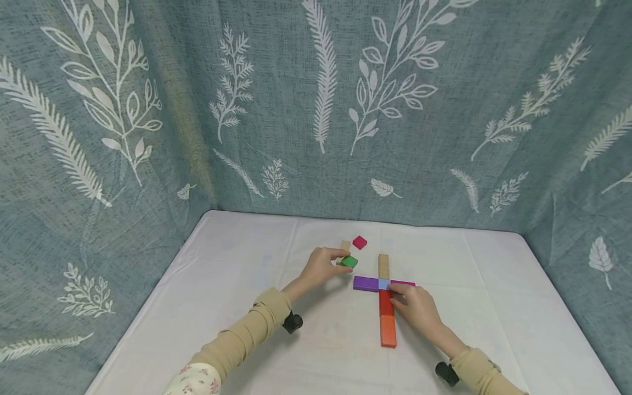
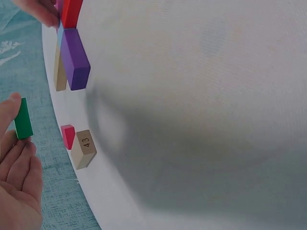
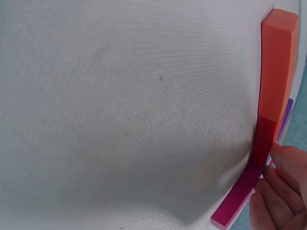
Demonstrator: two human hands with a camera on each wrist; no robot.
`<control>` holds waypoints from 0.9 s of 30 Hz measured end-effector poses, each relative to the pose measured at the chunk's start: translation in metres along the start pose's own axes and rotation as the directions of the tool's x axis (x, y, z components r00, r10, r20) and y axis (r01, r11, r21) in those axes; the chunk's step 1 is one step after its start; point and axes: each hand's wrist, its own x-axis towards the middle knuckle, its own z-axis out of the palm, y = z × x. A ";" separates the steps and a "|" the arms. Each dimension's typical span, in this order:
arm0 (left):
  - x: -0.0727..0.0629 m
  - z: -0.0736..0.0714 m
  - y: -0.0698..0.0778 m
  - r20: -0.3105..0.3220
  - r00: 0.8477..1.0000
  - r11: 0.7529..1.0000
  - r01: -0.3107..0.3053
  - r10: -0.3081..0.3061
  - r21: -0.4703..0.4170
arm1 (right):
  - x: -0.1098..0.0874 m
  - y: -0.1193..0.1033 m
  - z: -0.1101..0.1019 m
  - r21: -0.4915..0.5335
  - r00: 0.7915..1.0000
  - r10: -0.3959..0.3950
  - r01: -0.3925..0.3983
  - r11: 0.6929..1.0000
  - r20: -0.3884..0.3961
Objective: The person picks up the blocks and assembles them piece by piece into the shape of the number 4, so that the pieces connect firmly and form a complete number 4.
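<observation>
My left hand pinches a small green block between thumb and fingers, held above the table. Near it lie a plain wooden block, marked with dark characters, and a small pinkish-red block. To the right is a flat cross of blocks: a light blue one at the centre, purple left, wooden behind, magenta right, red and orange in front. My right hand touches the cross near its centre, thumb against the red block, fingertips by the blue and magenta ones.
A white cloth covers the table. Blue-green curtains with white leaf prints stand behind it and at both sides. Each wrist bears a small black camera, such as the left one's camera.
</observation>
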 end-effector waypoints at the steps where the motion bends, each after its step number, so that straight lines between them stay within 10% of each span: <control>1: 0.000 0.000 0.000 -0.001 1.000 1.000 -0.004 0.004 0.002 | 0.000 0.000 0.000 0.001 1.000 -0.001 0.001 1.000 0.000; 27: -0.007 0.018 -0.018 -0.009 1.000 1.000 0.016 -0.015 0.007 | 0.002 0.002 0.000 -0.008 1.000 0.001 -0.001 1.000 0.003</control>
